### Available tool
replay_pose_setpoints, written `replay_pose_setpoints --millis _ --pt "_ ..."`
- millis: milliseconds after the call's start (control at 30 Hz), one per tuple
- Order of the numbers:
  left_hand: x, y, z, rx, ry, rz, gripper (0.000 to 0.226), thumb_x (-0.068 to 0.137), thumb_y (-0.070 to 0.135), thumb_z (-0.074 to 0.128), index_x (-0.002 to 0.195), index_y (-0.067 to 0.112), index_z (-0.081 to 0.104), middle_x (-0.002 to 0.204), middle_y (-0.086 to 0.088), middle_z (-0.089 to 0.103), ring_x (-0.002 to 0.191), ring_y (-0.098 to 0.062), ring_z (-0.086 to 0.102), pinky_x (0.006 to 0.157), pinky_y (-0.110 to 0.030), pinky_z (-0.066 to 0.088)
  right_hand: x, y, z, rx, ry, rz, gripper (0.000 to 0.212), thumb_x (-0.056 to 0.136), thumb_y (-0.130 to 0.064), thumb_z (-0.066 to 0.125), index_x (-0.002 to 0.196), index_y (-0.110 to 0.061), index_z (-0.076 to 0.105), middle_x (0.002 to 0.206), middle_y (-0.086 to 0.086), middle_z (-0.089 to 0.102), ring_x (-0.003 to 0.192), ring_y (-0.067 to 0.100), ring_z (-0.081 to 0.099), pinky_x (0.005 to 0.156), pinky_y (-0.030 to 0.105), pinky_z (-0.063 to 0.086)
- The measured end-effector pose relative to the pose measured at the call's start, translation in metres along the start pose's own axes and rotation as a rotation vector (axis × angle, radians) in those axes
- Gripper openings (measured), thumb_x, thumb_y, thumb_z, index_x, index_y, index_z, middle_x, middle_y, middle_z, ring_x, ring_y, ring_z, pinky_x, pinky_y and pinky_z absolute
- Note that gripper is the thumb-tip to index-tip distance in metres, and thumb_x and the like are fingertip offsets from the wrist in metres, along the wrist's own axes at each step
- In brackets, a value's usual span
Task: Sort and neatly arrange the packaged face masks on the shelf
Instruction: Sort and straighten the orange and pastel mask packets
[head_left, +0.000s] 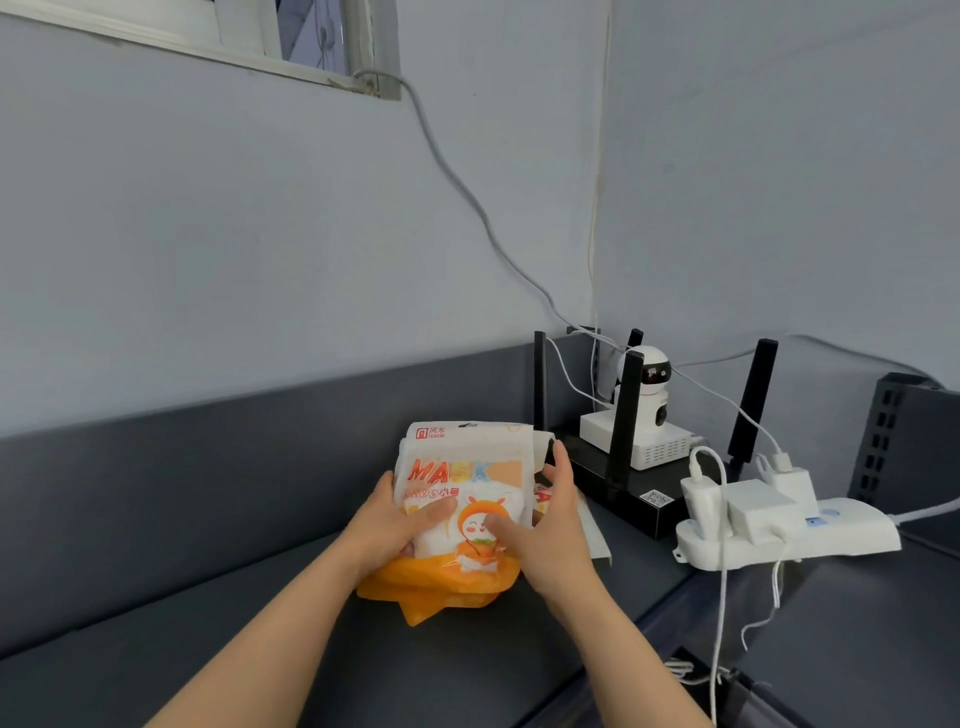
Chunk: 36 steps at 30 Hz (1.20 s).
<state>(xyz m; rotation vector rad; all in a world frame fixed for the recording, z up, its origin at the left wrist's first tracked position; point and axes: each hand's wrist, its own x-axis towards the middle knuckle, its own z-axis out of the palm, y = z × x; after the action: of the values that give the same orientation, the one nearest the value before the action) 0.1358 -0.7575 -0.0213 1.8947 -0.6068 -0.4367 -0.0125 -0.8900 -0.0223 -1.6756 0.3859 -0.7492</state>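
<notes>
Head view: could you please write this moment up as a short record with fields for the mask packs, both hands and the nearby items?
mask packs: white-and-orange stack, standing on the grey shelf, held between both hands
left hand: grips the stack's left edge, thumb on the front
right hand: grips the stack's right edge, thumb on the front
nearby: black router, white camera and white power strip, all to the right

open shelf (182, 597) leftward, router (618, 483) and power strip (789, 530) crowding right
</notes>
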Motion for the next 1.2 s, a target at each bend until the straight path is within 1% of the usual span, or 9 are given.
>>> replay_pose_setpoints --millis 167,367,467,600,767,867,1000,1100,1200 --pt "-0.008 -0.003 -0.022 -0.189 0.094 -0.041 0.075 0.064 0.033 0.087 0.129 0.028 0.049 0.116 0.001 0.068 0.098 -0.023 0.07 0.073 -0.042 0.062 0.002 -0.001 0.01 0.089 -0.132 0.102 0.115 0.077 -0.009 0.079 0.148 -0.047 -0.003 0.141 -0.002 0.04 0.121 0.024 0.054 0.087 0.05 0.056" --pt "-0.023 -0.013 -0.052 -0.302 0.08 -0.204 0.081 0.051 0.027 0.092 0.124 0.02 0.057 0.11 -0.009 0.074 0.095 -0.033 0.073 0.081 -0.057 0.058 0.002 0.002 0.029 0.048 -0.226 0.155 0.117 0.075 -0.017 0.081 0.148 -0.046 -0.006 0.14 0.0 0.047 0.121 0.022 0.055 0.09 0.049 0.054" --pt "-0.031 -0.014 -0.062 -0.369 0.208 -0.269 0.069 0.055 0.022 0.091 0.117 0.016 0.06 0.107 -0.013 0.074 0.093 -0.034 0.073 0.081 -0.058 0.058 0.008 0.002 0.024 0.021 -0.121 0.169 0.099 0.087 -0.021 0.069 0.152 -0.032 -0.004 0.132 0.002 0.05 0.114 0.019 0.057 0.089 0.039 0.054" --pt "-0.044 -0.021 -0.074 -0.394 0.277 -0.313 0.052 0.069 0.014 0.087 0.114 0.011 0.062 0.103 -0.015 0.074 0.088 -0.033 0.073 0.076 -0.052 0.06 0.018 0.002 0.008 -0.092 -0.01 0.2 0.07 0.098 -0.012 0.041 0.155 -0.021 0.001 0.122 0.007 0.052 0.097 0.015 0.054 0.074 0.025 0.046" --pt "-0.048 -0.029 -0.059 -0.368 0.319 -0.227 0.053 0.07 0.022 0.087 0.117 0.015 0.063 0.104 -0.008 0.074 0.092 -0.028 0.073 0.08 -0.049 0.06 0.013 0.002 0.016 -0.1 -0.04 0.224 0.073 0.096 -0.011 0.045 0.154 -0.025 0.004 0.152 0.004 0.034 0.13 0.024 0.044 0.104 0.041 0.044" --pt "-0.05 -0.026 -0.048 -0.335 0.297 -0.173 0.048 0.074 0.026 0.085 0.116 0.02 0.062 0.106 -0.003 0.073 0.095 -0.026 0.072 0.082 -0.05 0.06 0.008 -0.004 0.023 -0.07 -0.065 0.162 0.076 0.095 -0.008 0.052 0.154 -0.027 0.007 0.145 -0.001 0.043 0.123 0.019 0.05 0.1 0.039 0.048" --pt "-0.06 -0.019 -0.052 -0.314 0.158 -0.121 0.05 0.075 0.025 0.083 0.12 0.021 0.063 0.109 -0.004 0.075 0.098 -0.027 0.072 0.086 -0.053 0.058 0.015 -0.014 0.019 0.024 -0.043 0.173 0.08 0.093 -0.01 0.058 0.154 -0.031 0.01 0.118 -0.001 0.06 0.113 0.019 0.058 0.099 0.043 0.048" --pt "-0.067 -0.017 -0.056 -0.364 0.06 -0.073 0.045 0.079 0.018 0.078 0.121 0.018 0.062 0.109 -0.006 0.075 0.098 -0.028 0.073 0.088 -0.054 0.056 0.019 -0.02 0.015 0.045 -0.071 0.175 0.082 0.092 -0.015 0.062 0.153 -0.033 0.01 0.105 -0.008 0.059 0.105 0.016 0.06 0.094 0.039 0.049" --pt "-0.069 -0.019 -0.052 -0.387 0.024 -0.08 0.066 0.067 0.021 0.084 0.126 0.016 0.054 0.114 -0.009 0.072 0.1 -0.03 0.072 0.088 -0.055 0.056 0.015 -0.023 0.022 0.026 -0.133 0.154 0.081 0.092 -0.02 0.062 0.153 -0.033 0.01 0.101 -0.012 0.064 0.096 0.01 0.062 0.079 0.029 0.05"
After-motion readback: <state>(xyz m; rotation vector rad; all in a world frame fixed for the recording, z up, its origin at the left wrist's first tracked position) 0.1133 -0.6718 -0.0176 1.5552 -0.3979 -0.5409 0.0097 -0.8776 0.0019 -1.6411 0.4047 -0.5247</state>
